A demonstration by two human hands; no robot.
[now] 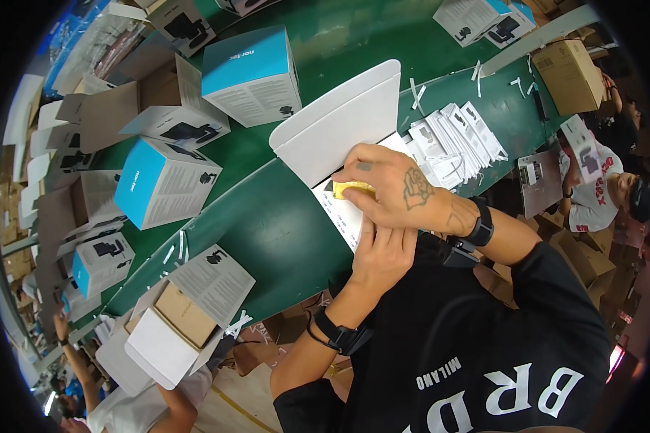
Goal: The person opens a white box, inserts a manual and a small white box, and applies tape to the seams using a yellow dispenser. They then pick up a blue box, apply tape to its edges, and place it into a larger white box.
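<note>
A white cardboard box [339, 216] stands before me with its large flap [336, 119] raised on the far side. My right hand [393, 184], tattooed on the back, is closed around a small yellow thing with a dark end [352, 189], held low over the box; its exact kind is unclear. Just below, my left hand [385, 260] is closed on the near side of the box, its fingertips partly covered by my right hand. Beside my right hand lies a spread stack of white printed leaflets or flat packets [458, 141].
Blue-and-white printed boxes [249, 79] stand on the green table [260, 238]. An open box with brown cardboard inside [188, 310] sits at the near left edge. White paper strips [415, 94] are scattered about. A brown carton [567, 76] and co-workers [596, 180] are around the table.
</note>
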